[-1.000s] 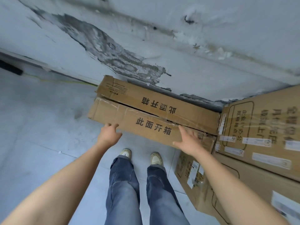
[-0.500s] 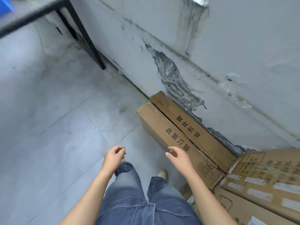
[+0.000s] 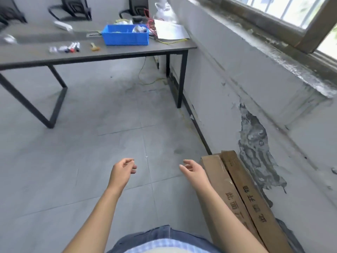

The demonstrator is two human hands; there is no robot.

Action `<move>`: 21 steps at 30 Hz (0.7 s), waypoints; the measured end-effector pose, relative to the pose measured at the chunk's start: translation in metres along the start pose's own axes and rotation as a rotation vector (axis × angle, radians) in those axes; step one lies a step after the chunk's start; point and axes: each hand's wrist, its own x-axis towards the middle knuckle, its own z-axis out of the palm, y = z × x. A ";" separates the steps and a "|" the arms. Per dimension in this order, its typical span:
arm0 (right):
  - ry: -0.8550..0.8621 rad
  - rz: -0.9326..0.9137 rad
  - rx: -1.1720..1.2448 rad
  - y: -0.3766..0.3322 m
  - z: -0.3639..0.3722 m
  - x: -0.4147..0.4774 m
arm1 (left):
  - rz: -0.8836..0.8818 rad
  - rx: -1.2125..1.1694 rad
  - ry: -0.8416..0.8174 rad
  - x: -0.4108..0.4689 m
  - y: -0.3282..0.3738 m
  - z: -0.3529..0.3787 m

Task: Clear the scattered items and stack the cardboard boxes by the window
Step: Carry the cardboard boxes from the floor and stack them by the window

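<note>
**Empty hands between stacked cartons and a littered table**

A person stands on a grey tiled floor (image 3: 82, 161) with both hands free. The left hand (image 3: 122, 170) and right hand (image 3: 193, 170), low in the centre of the frame, reach forward with fingers loosely curled, gripping and touching nothing.

At lower right, just beside the right forearm, two long, slim cardboard boxes (image 3: 235, 189) lie side by side with their long edges touching. The farther one is tucked against the wall (image 3: 228, 73) below the window (image 3: 291, 10) at upper right. The spot appears chosen to keep the walkway open and to gather the cartons where the task wants them. Their matte brown faces carry black printed characters, and a strip of clear tape glints on the nearer box. Behind them the paint has flaked off, leaving a rough, mottled grey patch (image 3: 255, 143).

At upper left a dark, smooth-topped table (image 3: 127, 51) on square black metal legs holds the loose clutter. There is a rigid blue plastic bin (image 3: 125, 38), a short row of markers (image 3: 73, 47), a flat white sheet (image 3: 171, 31) and a thin yellow wire (image 3: 173, 41) near the table's edge. None of it looks sorted yet. With the hands relaxed and unladen, the person seems to be between steps, and the table's items are probably next.
</note>
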 end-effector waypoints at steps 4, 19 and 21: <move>-0.114 -0.029 -0.046 -0.034 0.070 -0.005 | -0.022 -0.041 0.105 0.008 -0.009 -0.081; -0.585 -0.262 -0.384 -0.127 0.299 -0.047 | -0.196 -0.314 0.570 -0.059 -0.130 -0.293; -0.654 -0.299 -0.432 -0.136 0.329 -0.054 | -0.246 -0.361 0.657 -0.078 -0.151 -0.313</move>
